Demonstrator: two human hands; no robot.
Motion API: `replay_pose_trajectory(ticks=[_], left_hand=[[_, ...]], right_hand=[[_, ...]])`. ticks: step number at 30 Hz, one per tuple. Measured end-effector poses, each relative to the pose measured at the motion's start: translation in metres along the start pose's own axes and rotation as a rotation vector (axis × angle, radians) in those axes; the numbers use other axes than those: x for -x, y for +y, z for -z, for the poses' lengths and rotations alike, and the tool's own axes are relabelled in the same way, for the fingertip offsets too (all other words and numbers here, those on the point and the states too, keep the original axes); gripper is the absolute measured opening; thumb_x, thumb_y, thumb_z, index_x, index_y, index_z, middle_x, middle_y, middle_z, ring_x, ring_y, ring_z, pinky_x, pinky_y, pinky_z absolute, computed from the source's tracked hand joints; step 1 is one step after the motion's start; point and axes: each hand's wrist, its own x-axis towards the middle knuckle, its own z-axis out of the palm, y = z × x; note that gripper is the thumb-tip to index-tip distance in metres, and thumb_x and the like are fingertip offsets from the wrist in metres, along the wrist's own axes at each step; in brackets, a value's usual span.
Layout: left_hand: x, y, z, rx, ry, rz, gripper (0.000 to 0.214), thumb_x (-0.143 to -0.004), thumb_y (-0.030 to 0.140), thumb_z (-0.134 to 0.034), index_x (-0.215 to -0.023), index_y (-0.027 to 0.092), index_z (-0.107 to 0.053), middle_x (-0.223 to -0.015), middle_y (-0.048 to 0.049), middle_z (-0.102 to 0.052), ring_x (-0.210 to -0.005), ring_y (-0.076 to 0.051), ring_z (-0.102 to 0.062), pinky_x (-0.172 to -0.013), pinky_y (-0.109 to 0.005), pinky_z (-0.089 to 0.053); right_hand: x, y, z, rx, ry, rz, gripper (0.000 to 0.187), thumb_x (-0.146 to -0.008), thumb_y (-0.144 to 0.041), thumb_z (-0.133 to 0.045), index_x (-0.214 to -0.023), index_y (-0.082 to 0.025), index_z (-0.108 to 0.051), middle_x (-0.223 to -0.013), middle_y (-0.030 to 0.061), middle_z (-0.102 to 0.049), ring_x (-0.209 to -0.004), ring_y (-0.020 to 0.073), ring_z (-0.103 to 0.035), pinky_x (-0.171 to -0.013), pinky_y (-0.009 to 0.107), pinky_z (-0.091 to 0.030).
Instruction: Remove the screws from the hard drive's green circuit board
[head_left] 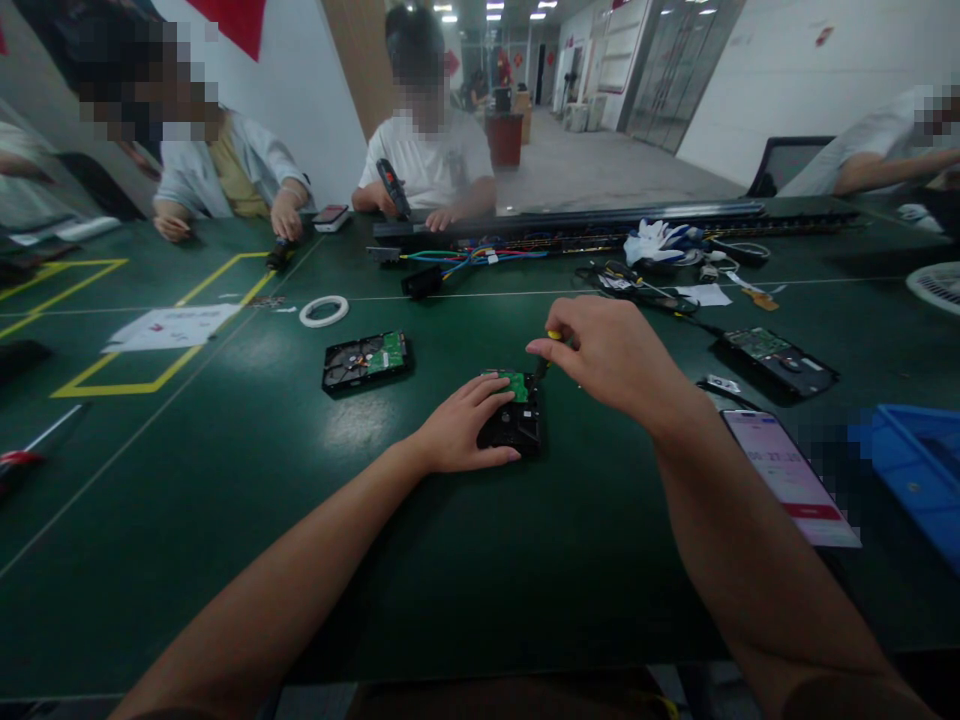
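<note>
A black hard drive (pixel 512 428) with a green circuit board lies on the table in front of me. My left hand (pixel 459 428) steadies it, fingers across the board and thumb along the near edge. My right hand (pixel 606 350) is closed around a small screwdriver (pixel 553 338) with a yellow handle end. Its dark shaft points down at the right side of the board; the tip is too small to make out. To the left lies a second hard drive (pixel 366 361), board side up. A third hard drive (pixel 776 362) rests to the right.
A phone (pixel 787 470) showing a timer and a blue bin (pixel 919 470) are at the right. A tape roll (pixel 324 311), paper sheet (pixel 172 327) and red-handled screwdriver (pixel 34 452) lie left. Across the table are cables (pixel 480 257), white gloves (pixel 660 242) and co-workers, one holding a power screwdriver (pixel 392 187).
</note>
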Motion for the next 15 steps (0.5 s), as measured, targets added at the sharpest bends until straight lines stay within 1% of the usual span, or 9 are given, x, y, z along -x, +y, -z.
replay_pose_trajectory(ticks=[3,4,6,9,12,15], left_hand=[[0.0001,0.0006,0.0005,-0.004,0.002,-0.003,0.088,-0.096,0.077,-0.074,-0.160,0.020,-0.054,-0.172,-0.0221,-0.050,-0.166,-0.044,-0.041,-0.136,-0.069,-0.036],[0.0002,0.0006,0.0005,-0.003,0.003,-0.001,0.088,-0.096,0.077,-0.074,-0.160,0.020,-0.054,-0.172,-0.0222,-0.051,-0.166,-0.044,-0.041,-0.135,-0.069,-0.036],[0.0004,0.0005,0.0005,-0.003,0.004,0.006,0.088,-0.096,0.077,-0.074,-0.160,0.020,-0.054,-0.172,-0.0221,-0.051,-0.165,-0.045,-0.042,-0.135,-0.070,-0.037],[0.0004,0.0003,0.0007,-0.005,-0.002,0.007,0.088,-0.096,0.077,-0.074,-0.160,0.020,-0.055,-0.172,-0.0218,-0.051,-0.165,-0.044,-0.042,-0.135,-0.069,-0.037],[0.0004,0.0007,0.0009,-0.006,-0.002,0.009,0.088,-0.096,0.077,-0.073,-0.160,0.020,-0.054,-0.172,-0.0211,-0.050,-0.165,-0.044,-0.042,-0.135,-0.069,-0.037],[0.0007,0.0011,0.0005,-0.002,-0.002,0.012,0.088,-0.096,0.077,-0.074,-0.161,0.022,-0.054,-0.172,-0.0203,-0.051,-0.165,-0.045,-0.042,-0.135,-0.070,-0.037]], right_hand=[[0.0000,0.0006,0.0002,-0.043,-0.029,0.039,0.006,-0.100,-0.026,-0.076,-0.100,-0.020,-0.075,-0.102,0.0100,-0.079,-0.093,0.0269,-0.069,-0.086,0.039,-0.046],[0.0000,0.0006,0.0000,-0.066,-0.034,0.054,0.004,-0.100,-0.022,-0.074,-0.103,-0.020,-0.075,-0.107,0.0108,-0.080,-0.097,0.0278,-0.070,-0.089,0.039,-0.047],[0.0002,0.0003,-0.0009,-0.110,-0.036,0.067,0.012,-0.099,-0.016,-0.070,-0.110,-0.020,-0.076,-0.115,0.0118,-0.081,-0.102,0.0286,-0.072,-0.094,0.040,-0.049],[0.0008,0.0001,-0.0028,-0.142,-0.036,0.062,0.022,-0.098,-0.010,-0.064,-0.114,-0.020,-0.075,-0.117,0.0118,-0.082,-0.102,0.0282,-0.073,-0.093,0.040,-0.051],[0.0013,0.0008,-0.0039,-0.156,-0.041,0.078,0.025,-0.098,-0.010,-0.059,-0.114,-0.020,-0.076,-0.115,0.0115,-0.082,-0.103,0.0281,-0.075,-0.094,0.040,-0.052],[0.0017,0.0013,-0.0036,-0.172,-0.045,0.099,0.028,-0.100,-0.013,-0.057,-0.116,-0.020,-0.078,-0.118,0.0118,-0.084,-0.109,0.0286,-0.077,-0.098,0.040,-0.053]])
